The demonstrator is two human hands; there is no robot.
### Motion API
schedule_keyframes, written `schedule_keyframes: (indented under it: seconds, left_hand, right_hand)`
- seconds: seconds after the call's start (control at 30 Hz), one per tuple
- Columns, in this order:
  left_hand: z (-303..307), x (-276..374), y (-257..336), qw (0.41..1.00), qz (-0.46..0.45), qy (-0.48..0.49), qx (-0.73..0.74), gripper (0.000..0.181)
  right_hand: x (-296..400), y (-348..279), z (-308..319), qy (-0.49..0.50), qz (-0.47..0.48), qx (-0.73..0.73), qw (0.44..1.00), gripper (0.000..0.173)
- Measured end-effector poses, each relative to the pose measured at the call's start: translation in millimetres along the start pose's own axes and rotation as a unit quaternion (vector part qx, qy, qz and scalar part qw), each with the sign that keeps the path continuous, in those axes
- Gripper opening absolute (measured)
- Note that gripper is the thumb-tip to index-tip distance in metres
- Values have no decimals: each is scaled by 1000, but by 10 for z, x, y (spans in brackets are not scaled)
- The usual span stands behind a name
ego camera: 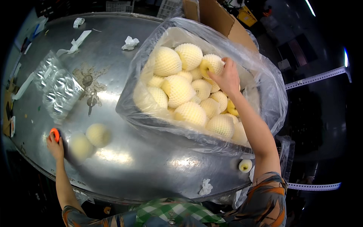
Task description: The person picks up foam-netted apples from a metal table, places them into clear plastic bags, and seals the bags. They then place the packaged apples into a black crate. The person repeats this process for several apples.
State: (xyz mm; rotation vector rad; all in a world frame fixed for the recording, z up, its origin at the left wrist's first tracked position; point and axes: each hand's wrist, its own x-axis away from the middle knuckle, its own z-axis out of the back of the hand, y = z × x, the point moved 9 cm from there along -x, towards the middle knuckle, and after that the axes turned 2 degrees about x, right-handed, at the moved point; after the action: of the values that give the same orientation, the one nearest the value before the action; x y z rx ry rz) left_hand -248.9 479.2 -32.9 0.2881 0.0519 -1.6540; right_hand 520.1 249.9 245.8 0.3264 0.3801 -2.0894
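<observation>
My right hand (229,78) reaches into a box lined with a clear plastic bag (136,71). Its thumb and fingers are around a yellow apple-like fruit (211,64) in a white foam net sleeve. Many more foam-netted fruits (179,90) are piled about it, one of them showing bare yellow skin (232,107). At the table's left side, my left hand (56,146) has its fingers on an orange ring-shaped object (55,134), perhaps a tape roll. Two netted fruits, a blurred nearer one (80,146) and another (99,135), rest beside that hand.
The metal table (136,176) carries clear plastic packaging (59,88), a paper strip (75,42), a label roll (78,22) and crumpled tissues (130,43). A small netted fruit (245,166) lies near my right forearm. Cardboard flaps (218,20) rise behind the bag.
</observation>
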Motion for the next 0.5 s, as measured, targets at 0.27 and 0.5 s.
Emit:
schedule_keyframes:
  seconds: [0.27,0.5]
  left_hand:
    - [853,275,-348,978,154,82,-114,68]
    - [1965,1612,2287,835,-52,46,546,63]
  right_hand:
    - [-67,563,-419,-49,-138,-351,925,76]
    - [957,-820,782,-312,53,-544,777,87]
